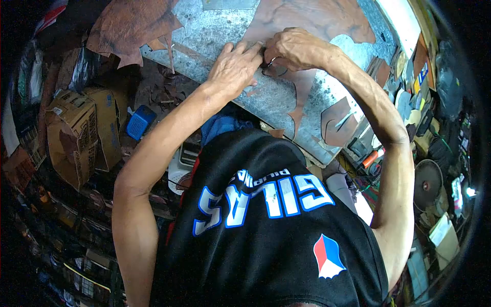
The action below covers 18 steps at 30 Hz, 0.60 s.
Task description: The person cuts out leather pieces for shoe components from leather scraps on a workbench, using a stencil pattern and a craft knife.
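Note:
A large brown leather sheet (317, 20) lies over a scuffed grey metal worktop (271, 97). My left hand (237, 66) rests flat at the sheet's near edge, fingers stretched out and the thumb apart. Close to its fingertips, my right hand (296, 48) is closed in a pinch. A thin, curved, shiny metal tool (272, 61) shows below its fingers; most of it is hidden by the hand and I cannot tell its exact kind. A narrow strip of leather (303, 92) hangs toward me from under the right hand.
Another leather hide (130, 28) covers the worktop's far left. Nearer right lies a cut leather piece (340, 125) with a slim metal tool on it. Cardboard boxes (71, 138) and a blue plastic container (139, 123) stand left. Leather scraps and an orange-handled tool (373, 157) crowd the right.

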{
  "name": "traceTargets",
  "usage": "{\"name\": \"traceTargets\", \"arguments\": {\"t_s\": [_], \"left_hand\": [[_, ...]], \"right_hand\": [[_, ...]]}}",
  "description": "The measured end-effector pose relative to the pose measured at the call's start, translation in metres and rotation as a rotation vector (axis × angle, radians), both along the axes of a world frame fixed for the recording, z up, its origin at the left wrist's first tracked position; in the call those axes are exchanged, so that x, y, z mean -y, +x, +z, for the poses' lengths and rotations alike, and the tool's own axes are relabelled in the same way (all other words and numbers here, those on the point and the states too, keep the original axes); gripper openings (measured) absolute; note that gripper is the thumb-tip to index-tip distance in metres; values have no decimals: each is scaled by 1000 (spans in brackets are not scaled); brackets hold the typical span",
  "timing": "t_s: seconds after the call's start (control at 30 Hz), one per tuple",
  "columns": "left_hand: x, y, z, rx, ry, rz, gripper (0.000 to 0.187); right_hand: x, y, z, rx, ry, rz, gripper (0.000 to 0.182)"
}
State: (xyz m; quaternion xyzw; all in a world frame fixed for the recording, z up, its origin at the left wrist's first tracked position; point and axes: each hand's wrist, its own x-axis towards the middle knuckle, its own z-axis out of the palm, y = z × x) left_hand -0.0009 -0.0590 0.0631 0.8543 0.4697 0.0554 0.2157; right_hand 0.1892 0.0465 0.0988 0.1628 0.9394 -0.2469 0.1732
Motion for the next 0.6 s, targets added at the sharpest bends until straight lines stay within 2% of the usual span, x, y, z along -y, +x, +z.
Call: {"name": "traceTargets", "arguments": {"t_s": [0.17, 0.33, 0.6], "left_hand": [[0, 0, -2, 4, -2, 6, 52], [-1, 0, 0, 2, -15, 2, 51], [0, -1, -3, 18, 3, 6, 52]], "right_hand": [[4, 1, 2, -26, 1, -55, 20], [-1, -11, 17, 149, -9, 57, 21], [-10, 9, 1, 14, 28, -36, 21]]}}
